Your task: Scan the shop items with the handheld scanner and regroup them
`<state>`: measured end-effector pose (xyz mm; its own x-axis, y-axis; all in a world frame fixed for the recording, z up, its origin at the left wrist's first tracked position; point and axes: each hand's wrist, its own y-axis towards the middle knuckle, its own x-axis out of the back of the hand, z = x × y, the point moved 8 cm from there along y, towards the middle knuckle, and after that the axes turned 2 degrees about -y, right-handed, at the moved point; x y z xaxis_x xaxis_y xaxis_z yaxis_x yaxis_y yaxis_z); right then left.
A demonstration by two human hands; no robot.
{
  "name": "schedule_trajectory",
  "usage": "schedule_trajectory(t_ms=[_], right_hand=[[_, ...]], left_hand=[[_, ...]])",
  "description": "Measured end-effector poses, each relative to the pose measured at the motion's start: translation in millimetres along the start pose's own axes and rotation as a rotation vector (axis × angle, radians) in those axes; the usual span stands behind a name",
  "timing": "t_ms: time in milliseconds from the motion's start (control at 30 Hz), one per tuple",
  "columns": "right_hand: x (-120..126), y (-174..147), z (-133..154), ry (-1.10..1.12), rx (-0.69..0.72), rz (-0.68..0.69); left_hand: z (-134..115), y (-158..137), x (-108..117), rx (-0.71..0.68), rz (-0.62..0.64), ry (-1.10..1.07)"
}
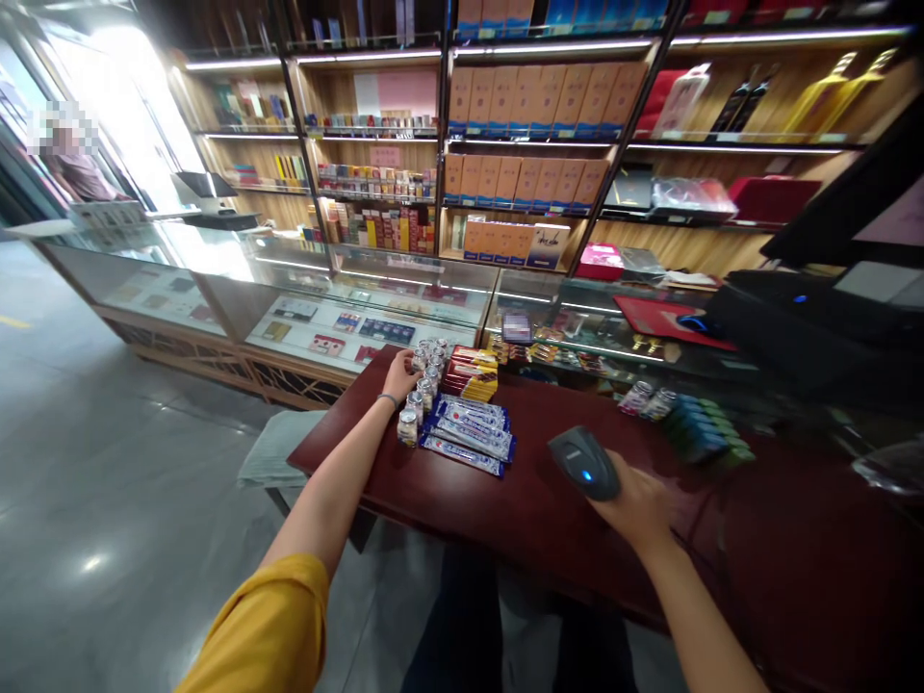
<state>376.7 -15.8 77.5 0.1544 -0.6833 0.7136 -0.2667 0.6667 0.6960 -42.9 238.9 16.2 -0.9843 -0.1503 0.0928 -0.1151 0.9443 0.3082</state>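
Observation:
My left hand (pixel 400 377) reaches to the far left side of the dark red table, its fingers curled against a small silver-lidded jar (pixel 419 359). More such jars (pixel 408 426) stand in rows running toward me. Held over the table in my right hand (pixel 642 500) is a dark grey barcode scanner (pixel 586 464) with a lit blue light. Between my hands lie several blue-and-silver long packets (pixel 469 433). Just behind them is a stack of red-and-yellow packs (pixel 473 372).
Two more jars (pixel 636 397) and a group of blue-green packs (pixel 704 430) stand at the table's right. Behind runs a glass display counter (pixel 346 279) with a red mat (pixel 671 320). A stool (pixel 278 448) is at the left. A person (pixel 72 164) stands far left.

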Motion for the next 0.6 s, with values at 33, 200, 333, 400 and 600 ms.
schedule_trajectory(t_ms=[33,200,333,400,600], right_hand=[[1,5,2,0.004,-0.001,-0.007],[11,15,4,0.027,-0.023,-0.041],[19,12,0,0.025,-0.059,-0.053],[24,9,-2,0.025,-0.072,-0.065],[35,-6,-22,0.017,-0.109,-0.065]], left_hand=[[-3,-1,2,-0.019,-0.002,0.031],[-29,-4,20,-0.087,-0.080,0.150],[-78,-9,24,-0.183,-0.118,0.188],[-110,-15,14,-0.247,-0.107,0.195],[-179,-51,-57,-0.360,0.009,0.104]])
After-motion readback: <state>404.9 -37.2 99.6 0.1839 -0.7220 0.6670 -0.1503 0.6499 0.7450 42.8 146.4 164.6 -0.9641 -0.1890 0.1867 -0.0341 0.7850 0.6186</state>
